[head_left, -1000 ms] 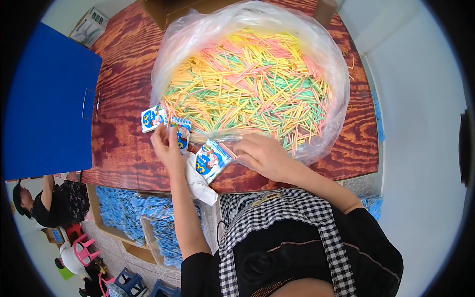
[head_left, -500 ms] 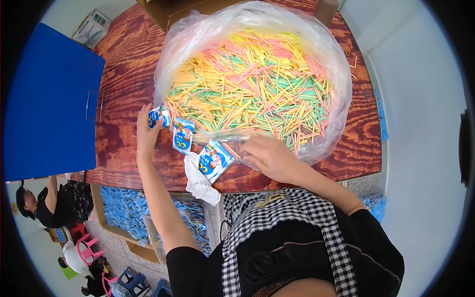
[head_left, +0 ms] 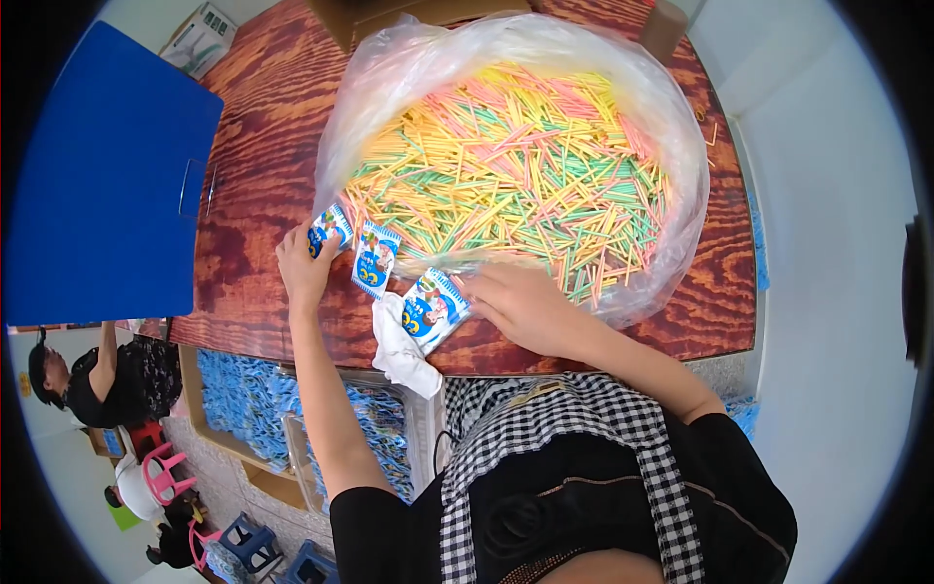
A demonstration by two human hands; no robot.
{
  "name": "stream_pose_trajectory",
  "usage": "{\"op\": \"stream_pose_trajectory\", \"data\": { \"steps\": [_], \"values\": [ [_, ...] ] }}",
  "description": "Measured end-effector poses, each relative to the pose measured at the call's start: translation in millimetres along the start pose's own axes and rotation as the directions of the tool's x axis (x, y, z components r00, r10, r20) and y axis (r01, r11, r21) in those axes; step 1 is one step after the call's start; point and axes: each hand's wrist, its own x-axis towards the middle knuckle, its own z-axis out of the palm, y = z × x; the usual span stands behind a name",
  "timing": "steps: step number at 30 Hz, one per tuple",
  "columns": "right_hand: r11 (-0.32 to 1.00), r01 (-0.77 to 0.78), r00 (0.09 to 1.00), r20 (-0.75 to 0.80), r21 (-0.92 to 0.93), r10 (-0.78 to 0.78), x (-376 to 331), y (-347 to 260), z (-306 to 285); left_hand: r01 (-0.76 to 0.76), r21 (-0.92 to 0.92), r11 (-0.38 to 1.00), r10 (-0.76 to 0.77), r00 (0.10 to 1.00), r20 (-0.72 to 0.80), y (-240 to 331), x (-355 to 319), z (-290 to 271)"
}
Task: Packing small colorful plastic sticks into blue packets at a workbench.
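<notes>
The left hand (head_left: 304,271) has a narrow grip on the leftmost packet (head_left: 329,228), beside the clear bag (head_left: 687,190) of coloured sticks (head_left: 516,175) on the counter (head_left: 255,175). The right hand (head_left: 527,307), grip curled, rests near the rightmost packet (head_left: 434,310); I cannot tell whether it holds anything.

A large blue panel (head_left: 107,175) flanked the left side of the tabletop (head_left: 258,165), with a white box (head_left: 199,41) beyond; a brown cylinder (head_left: 664,31) stood at far right. A pink stool (head_left: 156,479) and a blue stool (head_left: 248,540) occupied the floor (head_left: 211,469).
</notes>
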Motion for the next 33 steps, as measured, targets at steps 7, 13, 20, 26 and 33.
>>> {"op": "stream_pose_trajectory", "data": {
  "steps": [7, 13, 20, 26, 33],
  "values": [
    [0.979, -0.203, 0.975, -0.091, 0.001, 0.202, 105, 11, 65, 0.015, -0.128, 0.992, 0.003, 0.990, 0.143, -7, -10, -11],
    [0.980, -0.181, 0.977, -0.132, -0.086, 0.169, 128, 32, 94, 0.075, -0.188, 0.979, -0.054, 0.992, 0.117, 16, -18, -10],
    [0.983, 0.169, 0.984, -0.050, -0.066, -0.173, 165, 14, 95, -0.038, -0.319, 0.947, 0.063, 0.996, 0.068, 5, -20, -6],
    [0.935, 0.326, 0.922, -0.172, -0.142, -0.347, 195, 21, 109, -0.002, -0.483, 0.876, -0.040, 0.996, -0.076, 7, -37, -17],
    [0.942, 0.308, 0.896, -0.293, -0.132, -0.334, 163, 14, 94, 0.149, -0.539, 0.829, -0.136, 0.989, 0.065, 81, -131, -20]
  ]
}}
